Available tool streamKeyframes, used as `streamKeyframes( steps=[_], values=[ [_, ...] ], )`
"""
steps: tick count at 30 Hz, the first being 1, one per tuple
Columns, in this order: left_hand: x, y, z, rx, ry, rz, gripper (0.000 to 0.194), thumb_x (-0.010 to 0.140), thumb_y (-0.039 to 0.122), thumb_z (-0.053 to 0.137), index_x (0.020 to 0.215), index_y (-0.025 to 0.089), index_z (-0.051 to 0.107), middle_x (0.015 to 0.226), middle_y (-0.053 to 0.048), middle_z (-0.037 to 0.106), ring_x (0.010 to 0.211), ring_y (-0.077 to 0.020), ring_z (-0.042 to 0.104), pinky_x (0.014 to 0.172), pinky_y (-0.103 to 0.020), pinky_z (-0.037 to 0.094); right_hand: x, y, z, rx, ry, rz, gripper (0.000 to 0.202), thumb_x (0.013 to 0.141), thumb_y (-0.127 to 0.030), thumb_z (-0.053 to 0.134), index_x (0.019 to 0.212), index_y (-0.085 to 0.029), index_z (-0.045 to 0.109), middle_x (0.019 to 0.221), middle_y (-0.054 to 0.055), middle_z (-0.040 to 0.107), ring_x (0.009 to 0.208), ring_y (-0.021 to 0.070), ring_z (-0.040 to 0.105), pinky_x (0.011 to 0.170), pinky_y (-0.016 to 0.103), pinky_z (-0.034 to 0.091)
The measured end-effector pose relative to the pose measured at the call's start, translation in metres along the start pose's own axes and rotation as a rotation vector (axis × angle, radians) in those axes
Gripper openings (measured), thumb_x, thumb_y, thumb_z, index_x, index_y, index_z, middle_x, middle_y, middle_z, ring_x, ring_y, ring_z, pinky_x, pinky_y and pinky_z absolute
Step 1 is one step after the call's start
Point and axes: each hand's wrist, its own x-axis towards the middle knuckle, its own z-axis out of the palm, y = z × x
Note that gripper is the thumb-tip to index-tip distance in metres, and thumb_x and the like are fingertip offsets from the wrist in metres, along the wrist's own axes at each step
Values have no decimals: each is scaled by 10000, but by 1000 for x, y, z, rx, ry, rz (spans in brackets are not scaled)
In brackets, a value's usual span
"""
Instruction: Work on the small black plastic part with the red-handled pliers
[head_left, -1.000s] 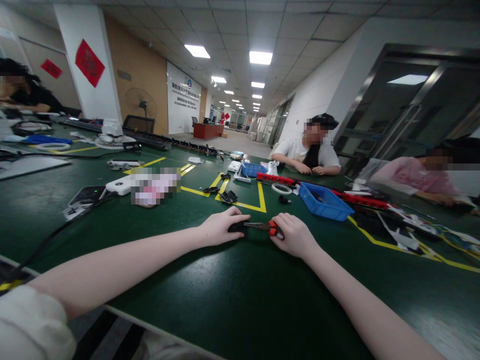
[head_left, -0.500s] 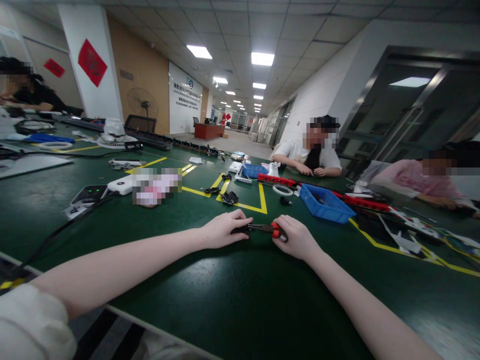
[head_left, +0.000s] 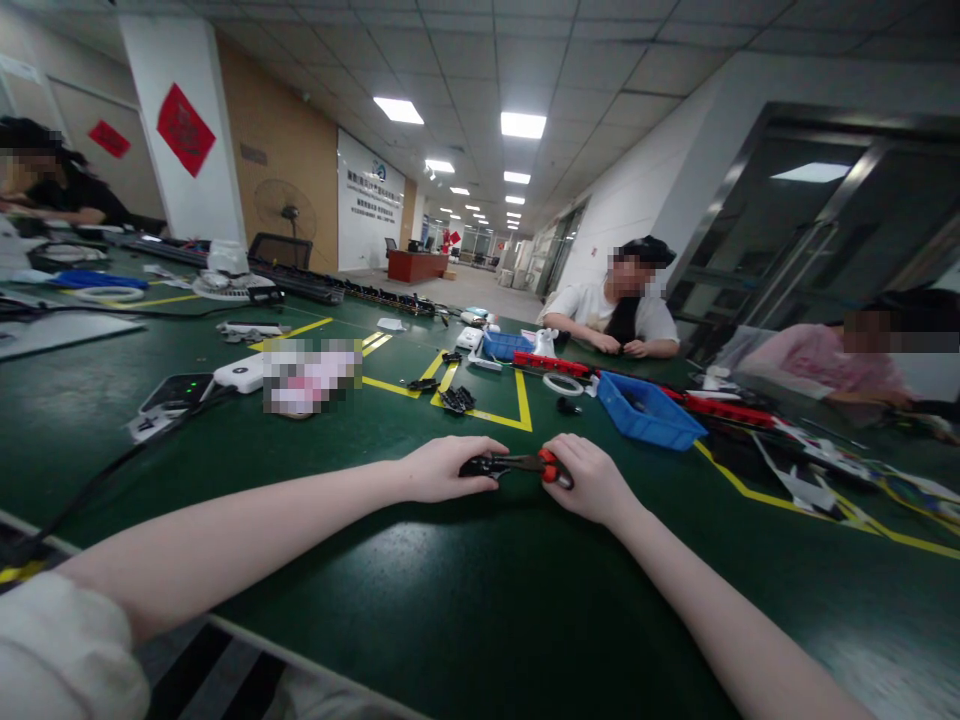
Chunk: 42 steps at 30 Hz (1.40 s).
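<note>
1. Small black plastic-looking part [head_left: 475, 467] is dead centre-ish, pinched in the left hand [head_left: 436, 470], the nearer one.
2. Right hand [head_left: 589, 478]'s gripping red-handled metal pliers [head_left: 549, 467], pretty much sideways, nose pointing left at it.

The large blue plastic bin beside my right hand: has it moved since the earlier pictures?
No. Judged against the yellow floor-style tape line on the table, the bin keeps its place, its near right corner by the tape's end.

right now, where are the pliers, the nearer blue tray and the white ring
Pliers [head_left: 548, 457]: head view, red grip.
Nearer blue tray [head_left: 660, 431]: head view, front wall.
White ring [head_left: 562, 392]: head view, near rim.
</note>
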Motion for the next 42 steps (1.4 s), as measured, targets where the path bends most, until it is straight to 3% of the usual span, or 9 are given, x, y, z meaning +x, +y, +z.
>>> streamKeyframes(
  steps=[6,22,37,42],
  values=[
    [-1,1,1,-16,51,-26,343,817,336,654,1114,194,557,1029,-34,664,907,-179,638,811,-285,482,0,-1,-1,2,-15,1,197,750,-203,556,945,-175,557,913,90,631,816,218,562,722,340,423],
    [-2,-4,4,49,67,-23,320,795,331,678,1080,226,578,990,4,675,847,-156,645,720,-243,476,0,-1,-1,12,-69,-14,168,742,-198,553,908,-170,554,855,80,602,771,202,532,704,328,413],
    [2,0,7,488,30,41,300,838,452,591,1035,236,523,875,12,690,782,-192,671,719,-273,441,0,-2,-2,10,-116,-21,186,736,-213,558,914,-158,559,854,86,591,773,204,517,704,326,408],
    [2,-2,5,516,44,-10,507,817,526,593,1214,239,465,826,-1,701,745,-216,677,654,-267,440,1,-3,-2,5,-99,-13,170,750,-206,546,911,-154,558,862,89,589,776,200,513,703,321,402]
  ],
)
